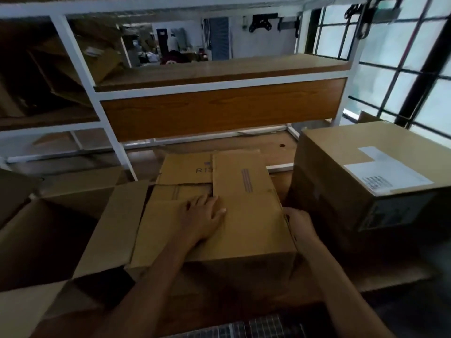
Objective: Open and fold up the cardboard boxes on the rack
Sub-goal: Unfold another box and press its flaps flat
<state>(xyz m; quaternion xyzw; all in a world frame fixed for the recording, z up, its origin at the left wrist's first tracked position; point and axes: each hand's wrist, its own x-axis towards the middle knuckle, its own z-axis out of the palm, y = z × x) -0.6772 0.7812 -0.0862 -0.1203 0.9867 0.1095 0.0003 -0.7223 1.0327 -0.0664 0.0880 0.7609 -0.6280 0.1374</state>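
A brown cardboard box (246, 230) stands in front of me on the wooden shelf, its top flaps partly laid over one another and its far flaps sticking out flat. My left hand (203, 217) lies palm down on a top flap, fingers spread. My right hand (299, 222) clasps the box's upper right edge, fingers curled over the corner. A larger taped box with white labels (361, 176) stands to the right. At the left an open box (48, 240) shows a dark inside with its flaps spread out.
A white metal rack (102, 93) with wooden shelves (219, 69) rises behind the boxes. Flattened cardboard (61, 69) leans in its left bay. A gridded window (402, 57) fills the right side. A dark grille (244, 328) lies at the bottom edge.
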